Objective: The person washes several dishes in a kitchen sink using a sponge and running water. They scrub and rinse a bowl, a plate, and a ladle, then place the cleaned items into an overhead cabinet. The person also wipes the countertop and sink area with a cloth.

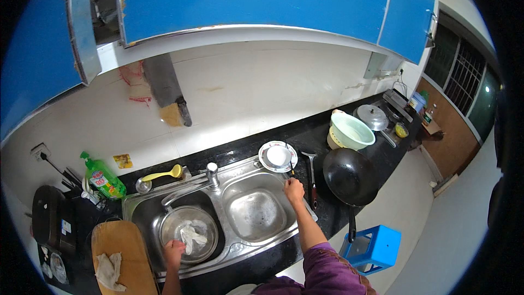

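Observation:
My left hand is at the near left rim of a round metal basin in the left bowl of the stainless steel sink; whether its fingers grip anything is unclear. A wet white cloth lies in the basin, just right of that hand. My right hand is curled at the right edge of the sink, below thin chopsticks that lean on a stack of white bowls and a plate; its hold on them cannot be made out. The faucet reaches over the basin.
Right of the sink lie a spatula, a black wok, a pale green basin and a lidded pan. On the left are a wooden cutting board with a cloth, a green soap bottle and a yellow brush.

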### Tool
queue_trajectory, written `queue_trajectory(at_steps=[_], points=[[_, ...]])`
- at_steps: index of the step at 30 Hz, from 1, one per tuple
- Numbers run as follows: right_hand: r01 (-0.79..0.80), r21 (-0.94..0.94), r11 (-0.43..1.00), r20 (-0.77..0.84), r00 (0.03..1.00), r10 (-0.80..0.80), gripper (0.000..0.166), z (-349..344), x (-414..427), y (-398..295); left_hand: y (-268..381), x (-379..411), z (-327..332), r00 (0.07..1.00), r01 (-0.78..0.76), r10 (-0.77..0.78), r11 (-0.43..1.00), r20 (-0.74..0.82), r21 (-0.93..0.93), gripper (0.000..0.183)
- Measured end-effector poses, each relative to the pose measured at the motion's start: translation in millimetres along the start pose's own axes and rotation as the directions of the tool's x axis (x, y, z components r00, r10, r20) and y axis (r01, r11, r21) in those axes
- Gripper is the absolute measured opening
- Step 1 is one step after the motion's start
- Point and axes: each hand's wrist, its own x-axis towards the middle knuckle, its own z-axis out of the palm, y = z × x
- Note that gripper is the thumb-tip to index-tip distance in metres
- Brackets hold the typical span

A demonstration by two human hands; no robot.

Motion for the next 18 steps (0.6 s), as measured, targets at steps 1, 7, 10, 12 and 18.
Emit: queue_trajectory(at_steps=[1,7,10,12,18], points=[[0.010,0.008,1.000,-0.020,1.000,-0.010,0.018,6,2,-3,12,-7,9,1.000,-0.012,0.012,1.000,-0.012,0.015,0.019],[0.164,0.554,0.816,0.403,0.805,-0.435,0.023,56,-11,-54,19,-4,27,0.986,-0.020,-0.012,0.982,-0.165,-0.189,0.021],[-0.261,0.578,0.773,0.800,0.369,-0.474,0.024,66,-85,-130,3,23,14,0.989,0.052,-0.104,0.907,-0.103,-0.418,0.015],[-0.631,0.370,0.682,0.896,0.048,-0.442,0.028,111,-112,-155,11,37,17,0.987,0.130,-0.160,0.796,0.001,-0.591,0.017],[-0.948,-0.143,0.286,0.832,-0.272,-0.484,0.023,182,-187,-246,44,55,12,0.964,0.243,-0.093,0.677,0.248,-0.694,0.052]])
